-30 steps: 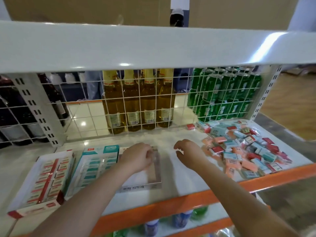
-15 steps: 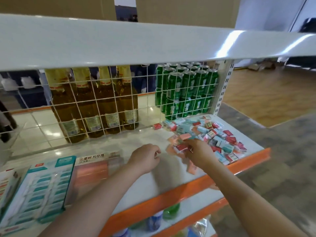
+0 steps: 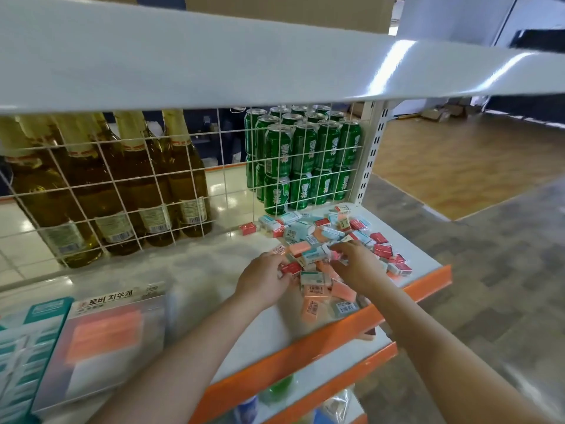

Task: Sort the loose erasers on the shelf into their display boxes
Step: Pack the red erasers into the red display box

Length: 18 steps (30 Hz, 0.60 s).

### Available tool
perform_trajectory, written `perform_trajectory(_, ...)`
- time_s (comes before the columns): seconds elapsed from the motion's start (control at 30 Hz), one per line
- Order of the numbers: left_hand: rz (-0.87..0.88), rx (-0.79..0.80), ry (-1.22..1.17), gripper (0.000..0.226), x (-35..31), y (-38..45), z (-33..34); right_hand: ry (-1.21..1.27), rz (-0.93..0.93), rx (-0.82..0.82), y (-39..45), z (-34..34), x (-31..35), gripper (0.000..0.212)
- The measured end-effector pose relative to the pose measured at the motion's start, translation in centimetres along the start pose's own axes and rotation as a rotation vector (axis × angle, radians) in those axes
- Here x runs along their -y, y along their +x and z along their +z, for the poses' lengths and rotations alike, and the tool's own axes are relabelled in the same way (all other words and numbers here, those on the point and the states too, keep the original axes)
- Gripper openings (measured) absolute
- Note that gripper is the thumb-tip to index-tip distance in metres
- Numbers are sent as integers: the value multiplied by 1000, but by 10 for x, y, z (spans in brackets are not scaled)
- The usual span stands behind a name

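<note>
Two hands: both are now in the eraser pile (image 3: pixel 324 240) at the right end of the shelf (image 3: pixel 189 270); a second ago they were over the boxes nearer the left end.
Left hand (image 3: pixel 263 280): has come across from the clear-lidded box; fingers curled at the pile's left edge, touching a red-sleeved eraser (image 3: pixel 290 267). Whether it truly grips it I cannot tell.
Right hand (image 3: pixel 357 264): has moved from bare shelf onto the middle of the heap, fingers bent down among the erasers; what it holds, if anything, is hidden.
Loose erasers: red, teal and salmon ones still mixed, spread from the wire grid (image 3: pixel 122 191) at the back to the orange front edge (image 3: pixel 336 328).
Display boxes: salmon box (image 3: pixel 104 341) and teal box (image 3: pixel 18 356) sit at the front left, well apart from the pile.
Meaning: I judge a fresh picking round is starting; most sorting remains.
</note>
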<state>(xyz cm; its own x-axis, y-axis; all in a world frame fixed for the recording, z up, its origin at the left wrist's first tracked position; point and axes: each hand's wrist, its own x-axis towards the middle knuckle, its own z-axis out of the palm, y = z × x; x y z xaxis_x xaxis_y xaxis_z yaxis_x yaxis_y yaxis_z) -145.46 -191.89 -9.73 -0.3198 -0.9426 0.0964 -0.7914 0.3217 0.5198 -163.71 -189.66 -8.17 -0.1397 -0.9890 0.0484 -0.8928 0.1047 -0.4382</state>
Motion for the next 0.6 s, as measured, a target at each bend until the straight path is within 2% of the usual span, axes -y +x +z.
perform_trajectory(0.13,13,15,-26,27,-2,4,4,-37,-64,93,14,4,2,45)
perform_trajectory(0.23,22,17,-47,26,-2,7,6,-80,-68,136,23,6,4,41)
perform_trajectory(0.37,34,37,-41,29,-1,11,11,-115,-35,155,31,8,5,41)
perform_trajectory(0.47,20,24,-2,32,1,12,14,-31,24,159,36,9,6,41)
perform_trajectory(0.6,33,26,17,34,-1,12,19,53,85,126,41,9,5,25)
